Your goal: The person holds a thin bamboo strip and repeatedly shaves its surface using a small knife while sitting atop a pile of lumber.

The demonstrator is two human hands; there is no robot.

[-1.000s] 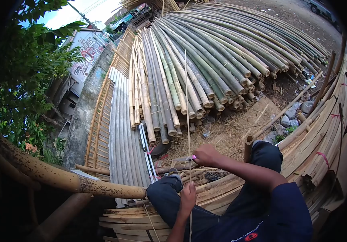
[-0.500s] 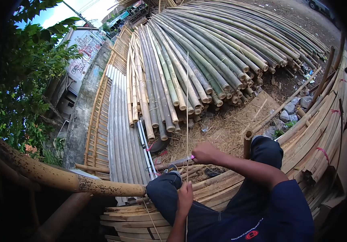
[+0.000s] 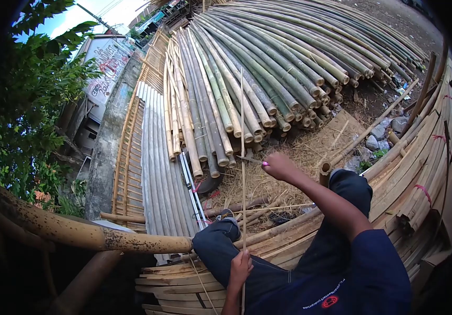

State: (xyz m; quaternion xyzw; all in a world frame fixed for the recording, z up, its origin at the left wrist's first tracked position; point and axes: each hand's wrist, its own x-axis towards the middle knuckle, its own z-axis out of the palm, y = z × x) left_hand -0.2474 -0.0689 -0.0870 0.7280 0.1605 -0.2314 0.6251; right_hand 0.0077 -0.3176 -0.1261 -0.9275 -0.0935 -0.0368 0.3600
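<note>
A long, thin bamboo strip [image 3: 244, 210] stands nearly upright in the view, running from the bottom edge up across the poles. My left hand [image 3: 240, 269] is closed around its lower part, above my thigh. Farther up, my right hand [image 3: 281, 167] is closed on a knife [image 3: 251, 159] with a bit of pink at the handle. The knife's blade points left and crosses the strip, its tip just past it. My fingers hide most of the handle.
Stacked bamboo poles [image 3: 268, 79] fan out ahead. Split bamboo slats [image 3: 289, 247] lie beneath and to my right. A thick bamboo pole [image 3: 131, 242] juts in from the left, near corrugated sheeting [image 3: 163, 199]. A short upright bamboo stub [image 3: 324, 173] rises by my right knee.
My right hand has moved the knife farther up along the strip, away from my body. My left hand keeps its hold, with only a slight shift.
</note>
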